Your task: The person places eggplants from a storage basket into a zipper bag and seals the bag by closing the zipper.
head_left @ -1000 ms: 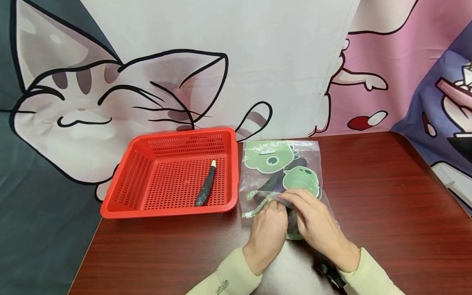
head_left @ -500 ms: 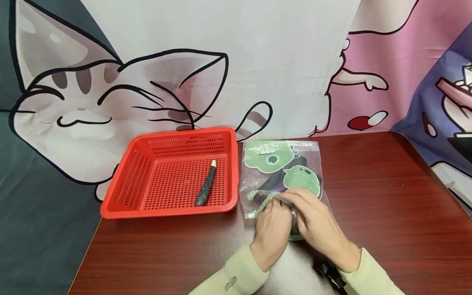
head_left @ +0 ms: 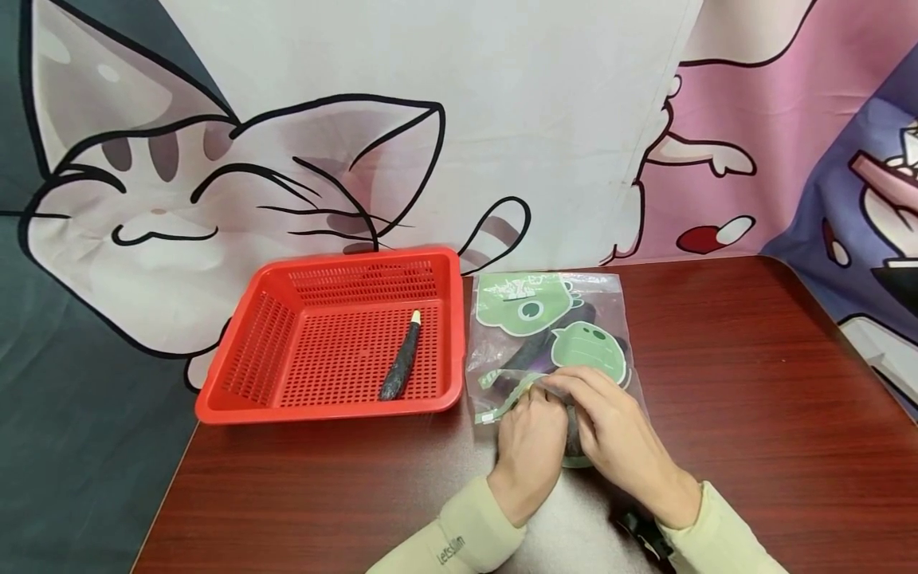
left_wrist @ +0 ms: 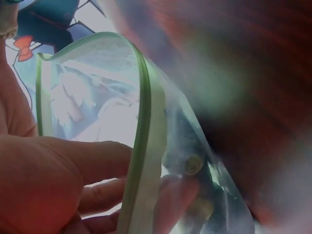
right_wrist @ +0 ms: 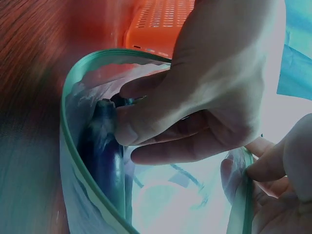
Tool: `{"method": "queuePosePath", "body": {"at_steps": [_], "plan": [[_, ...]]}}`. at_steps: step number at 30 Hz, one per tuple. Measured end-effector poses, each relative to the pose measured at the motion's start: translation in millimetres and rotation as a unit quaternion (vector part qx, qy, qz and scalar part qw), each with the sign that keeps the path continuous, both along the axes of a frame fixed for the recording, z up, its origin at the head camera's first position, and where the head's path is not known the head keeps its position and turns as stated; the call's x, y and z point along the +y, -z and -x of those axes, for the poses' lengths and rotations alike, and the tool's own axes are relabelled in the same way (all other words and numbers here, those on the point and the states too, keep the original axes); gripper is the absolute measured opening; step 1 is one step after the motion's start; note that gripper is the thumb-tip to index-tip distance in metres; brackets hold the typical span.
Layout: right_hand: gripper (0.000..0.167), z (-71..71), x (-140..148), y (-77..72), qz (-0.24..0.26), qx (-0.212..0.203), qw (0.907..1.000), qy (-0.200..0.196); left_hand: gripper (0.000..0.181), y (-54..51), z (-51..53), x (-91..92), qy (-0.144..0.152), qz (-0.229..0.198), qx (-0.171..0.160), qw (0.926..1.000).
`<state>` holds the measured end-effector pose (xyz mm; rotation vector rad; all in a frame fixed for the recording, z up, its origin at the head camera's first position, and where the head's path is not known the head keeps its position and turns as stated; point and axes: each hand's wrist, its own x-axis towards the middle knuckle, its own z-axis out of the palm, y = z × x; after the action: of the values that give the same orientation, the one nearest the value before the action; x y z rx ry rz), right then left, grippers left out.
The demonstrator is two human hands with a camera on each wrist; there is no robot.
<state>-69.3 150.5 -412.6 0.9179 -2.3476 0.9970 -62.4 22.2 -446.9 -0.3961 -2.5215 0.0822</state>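
Right wrist: left hand point(right_wrist: 204, 97) inside clear bag point(right_wrist: 92, 190); glossy eggplant point(right_wrist: 108, 158).

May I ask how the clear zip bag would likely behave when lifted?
The zip bag would probably sag and fold, as it looks thin, see-through and creased. The dark eggplants inside may slide and shift its weight, since one looks smooth and glossy.

Zip bag point(head_left: 588, 351), clear, green-printed: lies at and beyond the fingers point(head_left: 582, 383). Red basket point(head_left: 323, 415): stands left of the fingers, holding one dark eggplant point(head_left: 402, 361). Brown counter point(head_left: 739, 359): beneath.
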Motion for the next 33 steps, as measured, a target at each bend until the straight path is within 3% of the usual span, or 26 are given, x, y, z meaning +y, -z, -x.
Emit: {"method": "queuePosePath", "body": {"at_steps": [4,8,12,17,24,33], "plan": [[0.036,-0.1,0,-0.4,0.0,-0.002,1.0,0.001,0.008,-5.5,-0.3,-3.8,0.008,0.0,-0.008,0.9999],[0.036,0.7,0,-0.6,0.002,0.005,1.0,0.002,0.006,-13.9,-1.4,-8.7,0.025,-0.011,-0.039,0.9989],[0.041,1.6,0,0.0,0.002,0.015,0.9999,0.008,0.007,-23.3,-3.6,-14.4,0.049,-0.029,-0.071,0.9959],[0.044,2.0,0,0.3,-0.001,0.015,0.9998,0.01,0.012,-36.9,-7.5,-23.9,0.081,-0.05,-0.085,0.9918],[0.041,1.3,0,-0.4,-0.006,0.0,0.9999,0.013,0.018,-56.5,-16.3,-32.8,0.118,-0.083,-0.129,0.9811],[0.046,0.9,1,0.4,-0.007,-0.002,0.9998,0.02,0.014,-76.5,-19.7,-44.3,0.14,-0.147,-0.136,0.9697]]}}
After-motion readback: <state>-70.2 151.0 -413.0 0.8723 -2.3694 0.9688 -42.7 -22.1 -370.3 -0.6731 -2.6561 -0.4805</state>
